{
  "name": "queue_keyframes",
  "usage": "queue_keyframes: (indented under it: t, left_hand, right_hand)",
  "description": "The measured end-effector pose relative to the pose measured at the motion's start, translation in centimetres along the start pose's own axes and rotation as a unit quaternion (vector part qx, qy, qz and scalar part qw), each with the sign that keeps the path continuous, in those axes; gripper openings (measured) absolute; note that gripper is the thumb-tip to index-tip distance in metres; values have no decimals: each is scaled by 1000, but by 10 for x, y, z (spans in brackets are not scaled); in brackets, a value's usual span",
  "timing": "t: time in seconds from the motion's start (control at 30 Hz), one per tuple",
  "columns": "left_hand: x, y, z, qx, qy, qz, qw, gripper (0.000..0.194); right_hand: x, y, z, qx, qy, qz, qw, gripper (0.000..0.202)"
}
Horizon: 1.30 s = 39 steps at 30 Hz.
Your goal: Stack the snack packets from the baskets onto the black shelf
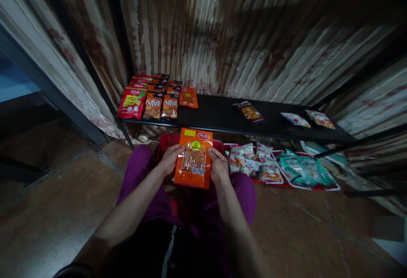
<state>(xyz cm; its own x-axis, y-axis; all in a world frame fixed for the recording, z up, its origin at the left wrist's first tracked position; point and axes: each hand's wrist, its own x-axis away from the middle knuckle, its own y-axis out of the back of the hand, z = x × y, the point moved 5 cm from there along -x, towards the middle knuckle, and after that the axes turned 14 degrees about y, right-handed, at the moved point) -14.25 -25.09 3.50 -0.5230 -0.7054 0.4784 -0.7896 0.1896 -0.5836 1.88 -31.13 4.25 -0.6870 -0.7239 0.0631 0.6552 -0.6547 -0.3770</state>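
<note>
Between my two hands is an orange snack packet (193, 161) with a clear window showing thin brown sticks. My left hand (170, 159) grips its left edge, and my right hand (218, 162) grips the right edge. The packet is upright, facing me, over a red basket (164, 141) between my knees; most of the basket's inside is hidden. Beyond it, a similar orange packet (188, 98) rests on the black shelf (213, 112), beside rows of orange-and-black snack bags (153, 106) and red bags (132, 102).
A dark brown packet (249, 112) lies mid-shelf, with two white-and-red packets (295, 120) farther right. Below the shelf, one red basket holds several small white-and-red packets (270, 170), another holds green bags (305, 170). Black frame posts (92, 66) and a striped curtain (203, 36) surround the shelf.
</note>
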Motion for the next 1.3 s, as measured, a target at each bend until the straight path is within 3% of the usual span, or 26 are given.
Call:
queue_keyframes:
  t: [0.23, 0.53, 0.73, 1.0, 1.13, 1.3]
  left_hand:
    - [2, -1, 8, -24, 35, 45, 998, 33]
    - [-8, 10, 3, 42, 5, -18, 999, 31]
    - [-14, 18, -4, 57, -6, -54, 997, 32]
    - [-13, 13, -17, 60, -14, -65, 996, 22]
    - [-12, 11, -16, 61, -9, -50, 997, 23]
    - [-13, 11, -8, 59, 1, -42, 997, 24]
  right_hand:
    - [-5, 6, -2, 2, 7, -34, 999, 33]
    - [6, 0, -8, 21, -44, 49, 998, 37]
    - [13, 0, -13, 20, -57, 67, 996, 35]
    - [12, 2, -17, 39, -52, 77, 995, 39]
    - [11, 5, -22, 58, -20, 61, 996, 37]
    - [7, 9, -20, 183, 108, 58, 976, 48]
